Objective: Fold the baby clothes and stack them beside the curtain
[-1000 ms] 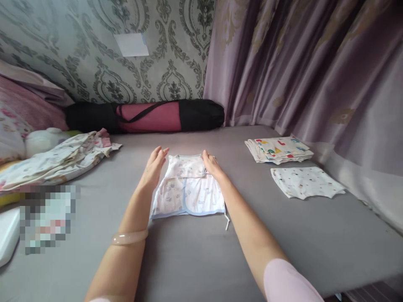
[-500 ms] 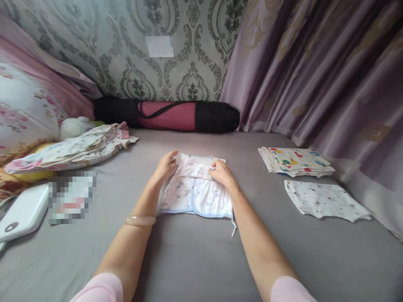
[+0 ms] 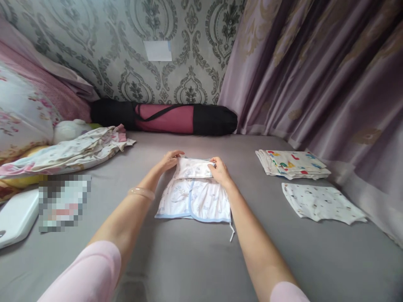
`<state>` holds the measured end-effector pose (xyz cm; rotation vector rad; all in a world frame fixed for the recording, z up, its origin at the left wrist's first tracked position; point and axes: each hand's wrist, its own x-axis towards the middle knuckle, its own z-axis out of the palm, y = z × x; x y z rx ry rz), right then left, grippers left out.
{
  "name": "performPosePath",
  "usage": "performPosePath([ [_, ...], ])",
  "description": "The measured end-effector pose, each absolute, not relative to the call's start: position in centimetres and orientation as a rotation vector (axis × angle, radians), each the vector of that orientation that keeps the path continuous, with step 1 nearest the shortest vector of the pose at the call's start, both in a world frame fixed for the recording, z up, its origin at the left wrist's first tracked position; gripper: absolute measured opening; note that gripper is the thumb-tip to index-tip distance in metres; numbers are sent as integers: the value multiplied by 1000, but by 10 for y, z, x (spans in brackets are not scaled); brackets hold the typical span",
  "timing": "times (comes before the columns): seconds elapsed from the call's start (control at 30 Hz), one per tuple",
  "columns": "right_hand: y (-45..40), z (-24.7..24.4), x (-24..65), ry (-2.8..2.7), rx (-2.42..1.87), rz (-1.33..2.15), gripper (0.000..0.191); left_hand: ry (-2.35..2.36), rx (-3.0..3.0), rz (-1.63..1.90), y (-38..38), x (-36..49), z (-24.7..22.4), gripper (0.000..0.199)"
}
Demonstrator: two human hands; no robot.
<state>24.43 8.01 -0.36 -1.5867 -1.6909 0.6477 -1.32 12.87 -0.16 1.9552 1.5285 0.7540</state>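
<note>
A small white garment (image 3: 195,197) with pale blue trim and a faint print lies on the grey sheet, in the middle of the head view. Its upper part is folded over in a band, and a white tie trails from the lower right corner. At the upper left corner is my left hand (image 3: 171,160), thumb and fingers closed on the fabric. My right hand (image 3: 219,170) pinches the top right part of the folded band.
Folded cloths with colourful prints (image 3: 296,163) and a spotted white cloth (image 3: 323,202) lie at the right. More clothes (image 3: 78,147), a white device (image 3: 19,216) and a blurred packet (image 3: 64,203) are at the left. A black and red bag (image 3: 163,118) lies along the wall.
My left hand has moved onto the garment's top left corner and closed there. My right hand has shifted slightly up, and the folded band now reaches the top edge. The view has shifted slightly.
</note>
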Motion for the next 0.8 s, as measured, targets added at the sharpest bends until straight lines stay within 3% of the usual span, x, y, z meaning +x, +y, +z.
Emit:
performPosePath([
  [0.17, 77, -8, 241, -1781, -1696, 506, 27, 1651, 1939, 691, 126, -12, -4, 48],
  [0.4, 61, 8, 233, -2006, -1919, 184, 34, 1847, 2215, 585, 110, -3, 0, 52],
  [0.5, 55, 13, 223, -2129, -1768, 78, 42, 1969, 2308, 565, 94, 8, 12, 42],
  [0.63, 47, 7, 204, -2400, -1479, 215, 50, 1769, 2458, 500, 68, 33, 14, 41],
  [0.8, 40, -5, 195, -2530, -1441, 343, 56, 1830, 2394, 435, 50, 49, -12, 42],
])
